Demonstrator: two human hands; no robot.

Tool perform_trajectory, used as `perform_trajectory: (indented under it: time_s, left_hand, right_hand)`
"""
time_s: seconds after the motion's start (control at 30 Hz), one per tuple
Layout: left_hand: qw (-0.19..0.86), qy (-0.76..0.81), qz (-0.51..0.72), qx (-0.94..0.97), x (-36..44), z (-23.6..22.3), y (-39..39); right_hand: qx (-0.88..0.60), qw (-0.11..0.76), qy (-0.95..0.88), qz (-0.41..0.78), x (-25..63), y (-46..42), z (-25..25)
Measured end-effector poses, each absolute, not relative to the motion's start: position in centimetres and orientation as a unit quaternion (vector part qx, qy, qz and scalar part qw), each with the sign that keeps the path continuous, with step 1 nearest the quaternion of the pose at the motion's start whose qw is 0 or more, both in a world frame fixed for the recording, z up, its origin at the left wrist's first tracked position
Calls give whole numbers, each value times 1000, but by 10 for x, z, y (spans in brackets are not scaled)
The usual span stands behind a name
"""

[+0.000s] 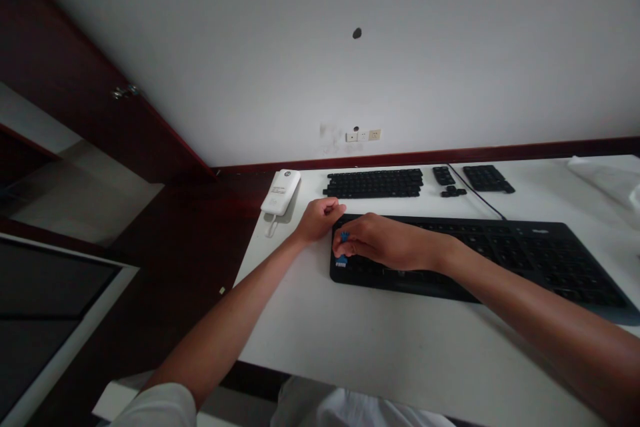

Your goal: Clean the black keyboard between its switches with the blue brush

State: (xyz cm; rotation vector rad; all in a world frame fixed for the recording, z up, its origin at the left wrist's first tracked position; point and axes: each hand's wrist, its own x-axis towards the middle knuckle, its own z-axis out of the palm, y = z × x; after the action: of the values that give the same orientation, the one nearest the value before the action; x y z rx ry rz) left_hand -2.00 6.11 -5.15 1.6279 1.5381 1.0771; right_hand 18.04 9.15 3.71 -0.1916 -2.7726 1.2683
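Note:
A black keyboard [500, 253] lies on the white table [380, 347] in front of me. My right hand [385, 243] rests over the keyboard's left end, its fingers pinched round a small blue tool [343, 247] that stands on the keys at the near left corner. My left hand [320, 219] is curled into a loose fist and presses against the keyboard's far left corner; nothing shows inside it.
Rows of loose black keycaps [375, 183] are laid out in keyboard form behind, with smaller groups [487, 178] to the right and a black cable [475, 193]. A white phone-like device [281, 192] sits at the table's left edge. White cloth [607, 177] lies far right.

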Motion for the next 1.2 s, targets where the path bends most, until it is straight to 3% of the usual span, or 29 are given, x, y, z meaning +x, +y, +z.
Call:
perform_trajectory:
  time_s: [1.2]
  left_hand:
    - [315,586,402,629,-21,-52,63]
  right_hand:
    - [-48,41,-905,421,180,90,32]
